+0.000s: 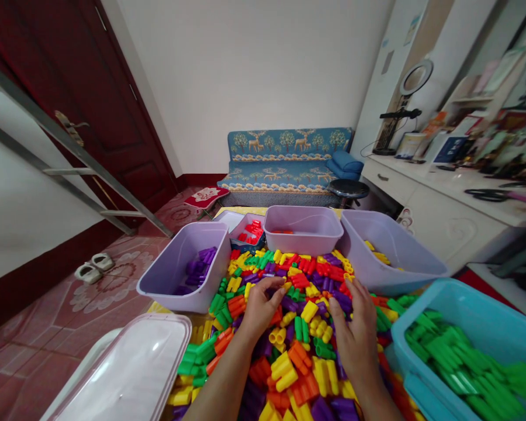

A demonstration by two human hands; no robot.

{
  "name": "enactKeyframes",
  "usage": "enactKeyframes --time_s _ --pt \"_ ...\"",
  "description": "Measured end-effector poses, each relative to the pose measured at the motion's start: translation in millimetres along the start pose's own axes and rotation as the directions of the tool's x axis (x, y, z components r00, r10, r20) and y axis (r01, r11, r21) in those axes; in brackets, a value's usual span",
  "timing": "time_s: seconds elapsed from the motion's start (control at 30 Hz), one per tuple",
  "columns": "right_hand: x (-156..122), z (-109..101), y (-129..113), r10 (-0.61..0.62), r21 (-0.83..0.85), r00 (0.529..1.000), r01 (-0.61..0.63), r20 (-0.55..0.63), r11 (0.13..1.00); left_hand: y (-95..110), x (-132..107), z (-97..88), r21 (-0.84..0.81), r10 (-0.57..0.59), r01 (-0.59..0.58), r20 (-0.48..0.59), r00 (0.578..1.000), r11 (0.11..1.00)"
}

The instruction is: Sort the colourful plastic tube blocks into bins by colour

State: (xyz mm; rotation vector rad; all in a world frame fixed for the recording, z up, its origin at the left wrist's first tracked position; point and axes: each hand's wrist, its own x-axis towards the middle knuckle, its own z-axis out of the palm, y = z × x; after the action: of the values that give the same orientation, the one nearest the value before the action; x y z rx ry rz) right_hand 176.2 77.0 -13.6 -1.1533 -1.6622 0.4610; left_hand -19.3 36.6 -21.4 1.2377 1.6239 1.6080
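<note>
A large heap of plastic tube-shaped building blocks in yellow, green, red, orange and purple covers the table before me. Over its middle, my left hand has thumb and fingers curled together at a small yellow block, which shows at the fingertips. To the right, my right hand reaches into the heap with thumb and fingers apart. Its fingertips are beside a purple block, and I see nothing gripped in it. Part of the heap is hidden under both forearms.
Around the heap stand a lilac bin with purple blocks, a small tray with red ones, a lilac bin at the back, another with yellow blocks, and a turquoise bin with green blocks. A white lid lies front left.
</note>
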Motion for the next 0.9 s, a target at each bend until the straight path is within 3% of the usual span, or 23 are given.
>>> enactKeyframes --time_s 0.07,0.17,0.23,0.33,0.5,0.6,0.7,0.9 --pt "-1.7 4.4 14.4 -0.029 -0.149 1.000 0.030 0.011 0.988 1.5 0.0 -0.1 -0.001 0.037 -0.037 -0.045 0.998 0.999" --pt "2.4 15.8 22.4 0.081 -0.229 0.995 -0.066 0.060 0.971 3.2 0.0 0.1 -0.015 0.061 -0.062 -0.071 0.996 0.998" --pt "7.0 28.1 17.8 0.147 -0.150 0.980 -0.127 0.137 0.981 3.2 -0.1 0.3 -0.016 0.042 -0.043 -0.059 0.997 0.999" --pt "12.5 50.2 1.5 0.152 0.078 0.939 -0.184 0.308 0.980 2.3 -0.2 -0.6 -0.033 -0.005 0.003 -0.053 0.999 0.999" --pt "15.6 71.8 -21.5 0.062 0.412 0.840 -0.327 0.539 0.851 3.9 -0.5 -4.2 -0.064 -0.030 0.025 -0.087 0.996 0.998" --pt "14.9 70.7 -21.7 0.049 0.533 0.815 -0.422 0.577 0.734 3.7 -1.0 -3.9 -0.078 -0.032 0.025 -0.086 0.996 0.997" --pt "12.4 65.9 -14.9 0.070 0.568 0.811 -0.466 0.581 0.678 -0.3 -0.8 -1.4 -0.084 -0.039 0.037 -0.024 0.999 0.996" --pt "8.4 62.3 -8.4 0.021 0.520 0.799 -0.411 0.601 0.749 -5.5 0.9 0.8 -0.019 -0.023 0.022 -0.028 0.999 1.000"
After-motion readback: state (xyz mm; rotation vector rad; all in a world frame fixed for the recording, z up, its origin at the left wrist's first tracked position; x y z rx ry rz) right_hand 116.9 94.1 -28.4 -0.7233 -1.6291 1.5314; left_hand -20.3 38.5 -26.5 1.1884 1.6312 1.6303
